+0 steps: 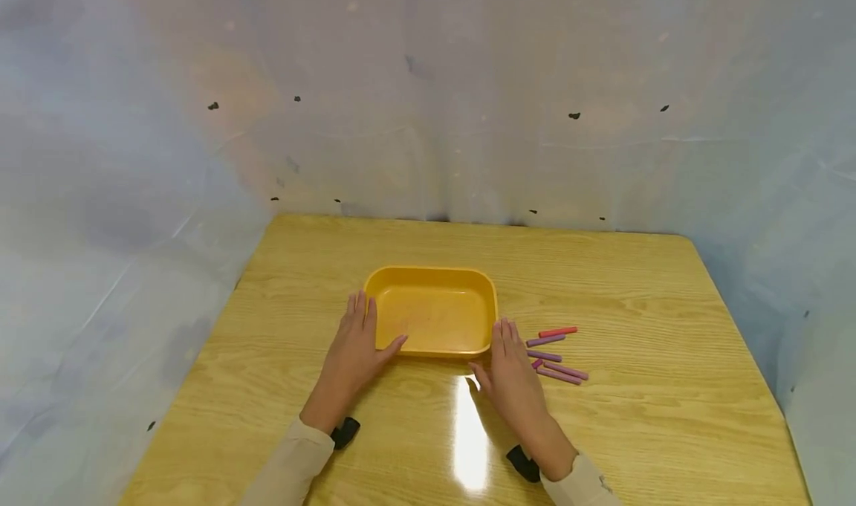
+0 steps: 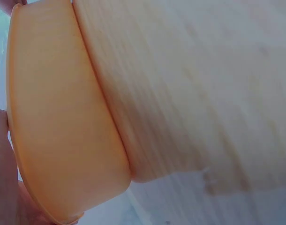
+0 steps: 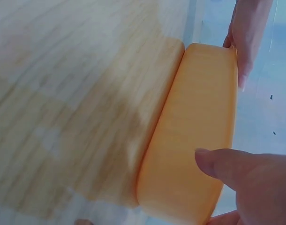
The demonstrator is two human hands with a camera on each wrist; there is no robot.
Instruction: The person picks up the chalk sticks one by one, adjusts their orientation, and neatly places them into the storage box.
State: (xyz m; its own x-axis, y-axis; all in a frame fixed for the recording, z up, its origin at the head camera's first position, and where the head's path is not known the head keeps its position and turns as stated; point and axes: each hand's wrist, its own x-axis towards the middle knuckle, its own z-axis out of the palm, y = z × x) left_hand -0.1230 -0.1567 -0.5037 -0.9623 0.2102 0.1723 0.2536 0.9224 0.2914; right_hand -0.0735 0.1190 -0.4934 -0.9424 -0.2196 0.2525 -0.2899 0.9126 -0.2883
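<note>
A yellow rectangular tray [image 1: 435, 320] with raised walls and rounded corners sits on the wooden table, bare inside. At its left end is my left hand [image 1: 354, 354], fingers straight along the outside and thumb over the front rim. My right hand [image 1: 515, 376] lies along the right end with its fingers extended. In the right wrist view the right thumb [image 3: 211, 161] is against the tray's outer wall [image 3: 194, 108]. The left wrist view shows the tray's outer wall [image 2: 63, 108] with the left thumb [image 2: 1, 140] at its rim.
Several short coloured sticks, among them a red stick [image 1: 558, 332] and a purple stick [image 1: 545, 339], lie loose just right of my right hand. The wooden table [image 1: 642, 417] ends at a pale sheet [image 1: 428, 119] behind and at both sides.
</note>
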